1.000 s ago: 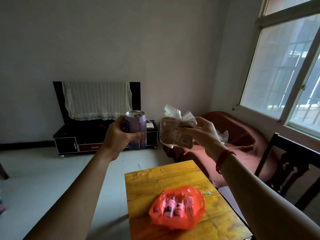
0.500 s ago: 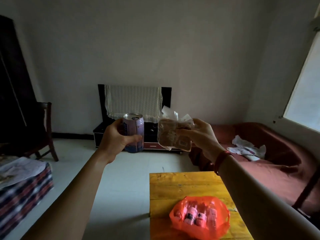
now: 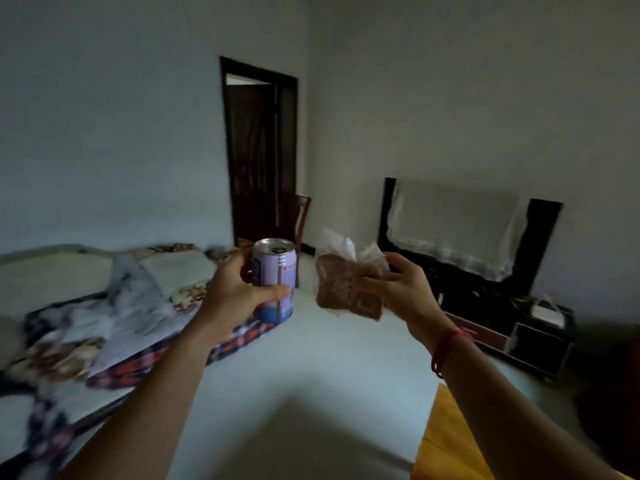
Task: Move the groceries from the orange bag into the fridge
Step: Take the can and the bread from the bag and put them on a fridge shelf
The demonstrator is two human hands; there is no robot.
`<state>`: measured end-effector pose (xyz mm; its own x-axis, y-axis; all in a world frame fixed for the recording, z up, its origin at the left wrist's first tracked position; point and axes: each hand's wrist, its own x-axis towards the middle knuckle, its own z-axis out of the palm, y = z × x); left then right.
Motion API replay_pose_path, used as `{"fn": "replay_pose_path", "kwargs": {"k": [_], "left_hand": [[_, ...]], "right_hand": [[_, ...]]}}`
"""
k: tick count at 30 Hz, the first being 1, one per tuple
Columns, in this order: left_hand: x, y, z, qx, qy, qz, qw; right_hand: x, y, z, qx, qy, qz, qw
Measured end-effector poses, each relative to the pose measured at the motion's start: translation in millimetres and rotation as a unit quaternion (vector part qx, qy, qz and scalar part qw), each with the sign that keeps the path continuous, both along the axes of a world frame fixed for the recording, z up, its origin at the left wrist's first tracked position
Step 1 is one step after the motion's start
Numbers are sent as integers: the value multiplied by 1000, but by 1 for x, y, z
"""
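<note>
Far left, we log a low bed (image 3: 86, 299) heaped with rumpled patterned blankets. Beyond it stands a dark wooden doorway (image 3: 258, 150), with a brown wooden chair (image 3: 300, 216) just beside it.

Centre-left, the left hand (image 3: 232, 296) wraps fingers and thumb round a purple metal drink can (image 3: 277, 275), which is upright and held in the air above the pale floor (image 3: 311, 393). Just right of the can and apart from it, the right hand (image 3: 408, 292) pinches a clear plastic bag of brown sliced bread (image 3: 343, 289), thumb across its front. A red string bracelet (image 3: 445, 351) circles that wrist.

Further right we note a television draped in white lace cloth (image 3: 453, 230) on a dark low cabinet (image 3: 519, 327). Bottom right shows a yellow wooden table corner (image 3: 446, 441).
</note>
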<state>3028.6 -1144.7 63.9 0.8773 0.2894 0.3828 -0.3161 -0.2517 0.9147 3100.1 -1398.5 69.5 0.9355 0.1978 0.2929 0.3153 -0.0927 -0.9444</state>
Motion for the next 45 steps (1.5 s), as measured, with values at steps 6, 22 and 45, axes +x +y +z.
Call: {"fn": "replay_pose_path", "kwargs": {"k": [6,22,45], "left_hand": [[-97,83,-4,-5,9,134,991],[-408,220,-8,-1,5,430,903],[-644,177,-10,0,18,731,682]], "right_hand": [[-26,107,-7,-2,22,157,987],[-225,375,-9,9,46,460,887],[-459,532,-10,-23,28,741,670]]}}
